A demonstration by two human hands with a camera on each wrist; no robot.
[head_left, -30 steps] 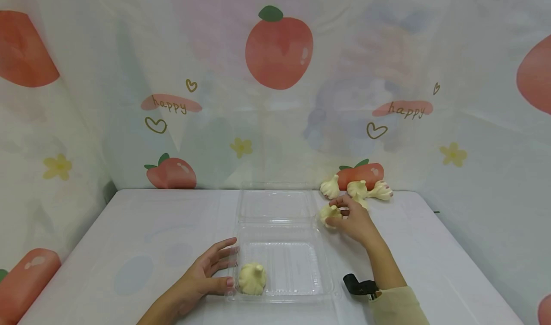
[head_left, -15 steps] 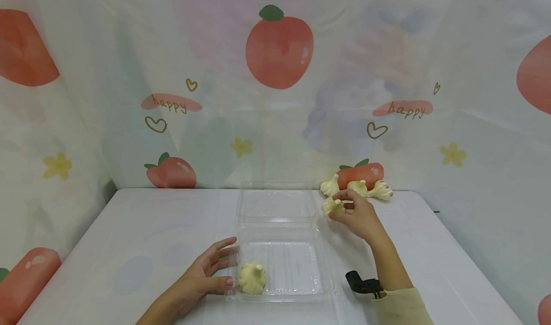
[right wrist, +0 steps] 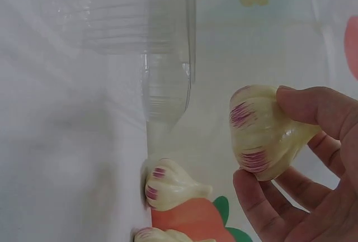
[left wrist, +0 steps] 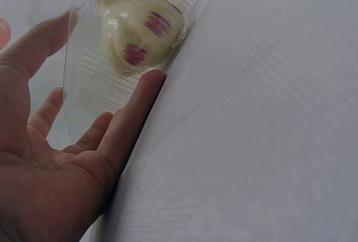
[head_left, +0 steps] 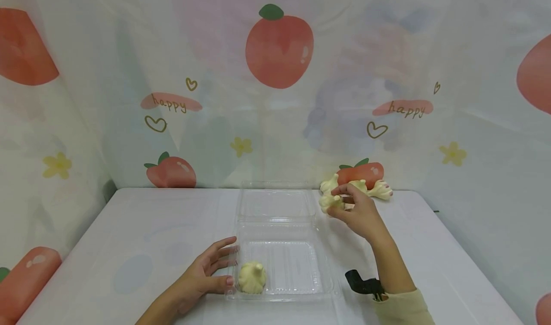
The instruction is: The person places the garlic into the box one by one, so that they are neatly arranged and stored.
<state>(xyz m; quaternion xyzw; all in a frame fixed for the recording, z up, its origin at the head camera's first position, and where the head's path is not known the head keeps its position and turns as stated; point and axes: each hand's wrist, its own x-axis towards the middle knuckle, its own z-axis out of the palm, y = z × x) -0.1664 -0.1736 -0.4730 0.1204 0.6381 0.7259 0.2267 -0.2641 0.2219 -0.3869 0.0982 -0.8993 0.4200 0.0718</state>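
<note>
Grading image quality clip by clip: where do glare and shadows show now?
Head view: small glints on the clear plastic container; left wrist: highlights on the garlic bulb inside it, faint streaky patterns over the white tabletop; right wrist: soft shadow on the white tabletop.

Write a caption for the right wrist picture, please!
Right hand holds purple-streaked garlic, clear box at upper left.

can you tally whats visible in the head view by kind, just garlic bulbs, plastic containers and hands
Garlic bulbs: 5
Clear plastic container: 1
Left hand and right hand: 2
Total: 8 visible; the right hand may hide more
</note>
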